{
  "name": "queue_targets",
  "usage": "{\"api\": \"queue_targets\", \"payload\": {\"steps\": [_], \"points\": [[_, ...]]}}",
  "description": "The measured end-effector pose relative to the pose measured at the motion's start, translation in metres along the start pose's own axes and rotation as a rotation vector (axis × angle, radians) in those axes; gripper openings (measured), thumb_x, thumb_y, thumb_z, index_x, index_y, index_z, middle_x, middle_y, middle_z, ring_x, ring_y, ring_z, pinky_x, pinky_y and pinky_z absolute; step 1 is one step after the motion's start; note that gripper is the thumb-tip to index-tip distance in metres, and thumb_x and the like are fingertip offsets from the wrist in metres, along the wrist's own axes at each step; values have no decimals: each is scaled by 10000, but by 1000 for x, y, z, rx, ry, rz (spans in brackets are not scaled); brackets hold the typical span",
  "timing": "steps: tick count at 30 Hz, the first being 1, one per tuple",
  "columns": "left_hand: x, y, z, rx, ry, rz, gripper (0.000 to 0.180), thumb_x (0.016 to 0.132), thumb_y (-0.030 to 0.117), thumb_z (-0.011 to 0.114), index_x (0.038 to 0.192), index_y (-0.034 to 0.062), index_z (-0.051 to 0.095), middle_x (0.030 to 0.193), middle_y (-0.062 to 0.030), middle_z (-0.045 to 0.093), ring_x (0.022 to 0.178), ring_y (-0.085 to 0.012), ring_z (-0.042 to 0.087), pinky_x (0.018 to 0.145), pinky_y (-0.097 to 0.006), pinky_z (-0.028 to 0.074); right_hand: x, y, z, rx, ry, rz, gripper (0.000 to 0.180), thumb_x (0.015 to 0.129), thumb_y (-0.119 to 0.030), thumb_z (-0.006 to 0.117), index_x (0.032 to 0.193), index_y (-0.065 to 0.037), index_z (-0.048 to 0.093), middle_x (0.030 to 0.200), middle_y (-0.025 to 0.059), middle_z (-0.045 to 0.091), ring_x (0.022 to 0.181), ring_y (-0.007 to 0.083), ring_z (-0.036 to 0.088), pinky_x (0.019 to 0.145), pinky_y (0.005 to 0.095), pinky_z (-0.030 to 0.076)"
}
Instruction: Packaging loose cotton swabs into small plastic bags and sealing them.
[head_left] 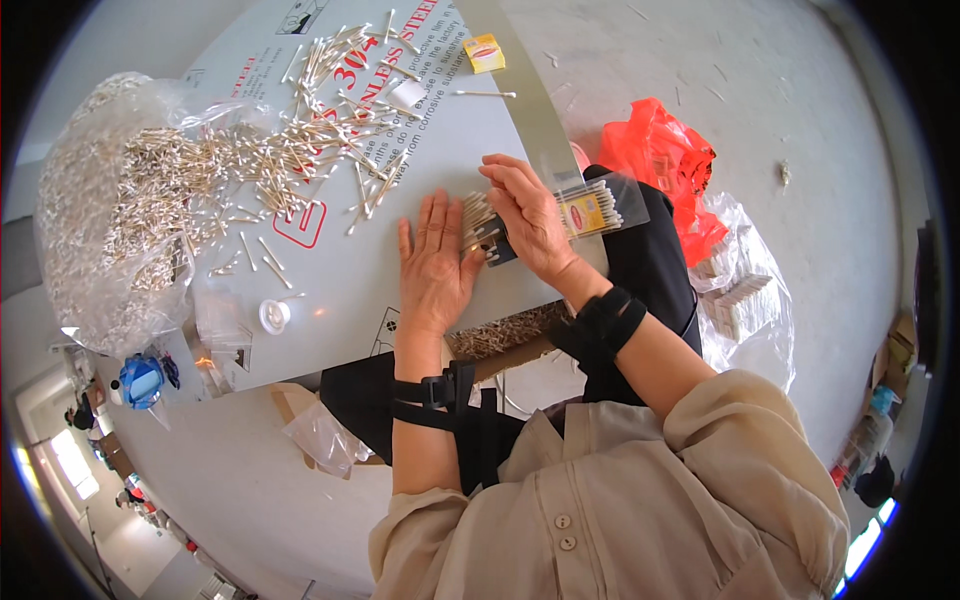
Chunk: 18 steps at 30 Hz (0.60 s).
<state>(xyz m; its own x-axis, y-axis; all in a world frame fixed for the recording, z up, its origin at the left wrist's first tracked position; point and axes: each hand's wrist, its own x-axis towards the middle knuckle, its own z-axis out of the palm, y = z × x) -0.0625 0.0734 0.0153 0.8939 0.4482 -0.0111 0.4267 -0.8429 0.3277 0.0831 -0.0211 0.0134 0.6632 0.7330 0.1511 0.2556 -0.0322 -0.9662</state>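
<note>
My left hand (432, 262) lies flat on the sheet-covered table (330, 340), fingers stretched out. Beside its fingertips and thumb is a bunch of cotton swabs (476, 218) with a small dark piece (497, 250) at its lower end. Palm down, my right hand (530, 218) reaches across between this bunch and a clear plastic bag (630, 197); its fingers are extended and its thumb is hidden. Inside the bag, at the table's right edge, are a row of swabs and a yellow card (582, 214). What lies under my right palm cannot be seen.
A large clear bag (80, 230) spills loose swabs (270, 170) over the table's left. A yellow packet (484, 54) and round white lid (274, 316) lie there too. A box of swabs (510, 335) sits below the near edge. Red (655, 150) and clear bags (745, 300) stand right.
</note>
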Motion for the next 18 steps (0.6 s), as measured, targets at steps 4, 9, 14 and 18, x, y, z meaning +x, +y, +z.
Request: {"api": "queue_targets", "payload": {"steps": [4,9,14,18], "points": [[-7,7,6,-493,266,-46,635,1004,392,430,1497,20,283,1575,-162,243,1469,-297,206,1193,-459,122,-18,3,1,121,50,-5,307,973,-98,517,1251,30,544,1374,184,491,1195,309,549,959,343,450],[-9,24,23,-942,700,-290,635,1042,401,346,1501,-24,237,1576,-199,208,1460,-305,208,1187,-422,156,-13,4,14,228,66,1,375,1009,-161,480,1336,23,493,1427,196,449,1300,316,467,1057,346,381],[11,31,30,-1160,667,-279,622,1043,387,346,1492,-34,253,1550,-207,261,1442,-298,251,1182,-416,183,-18,6,22,231,-20,21,405,1044,-213,433,1377,17,468,1490,151,393,1363,230,386,1118,325,311],[13,34,30,-1202,686,-279,590,1040,357,373,1483,-23,289,1542,-178,298,1426,-290,290,1171,-423,221,-22,8,20,311,31,30,411,1046,-216,431,1382,20,459,1487,146,395,1350,218,400,1123,322,315]]}}
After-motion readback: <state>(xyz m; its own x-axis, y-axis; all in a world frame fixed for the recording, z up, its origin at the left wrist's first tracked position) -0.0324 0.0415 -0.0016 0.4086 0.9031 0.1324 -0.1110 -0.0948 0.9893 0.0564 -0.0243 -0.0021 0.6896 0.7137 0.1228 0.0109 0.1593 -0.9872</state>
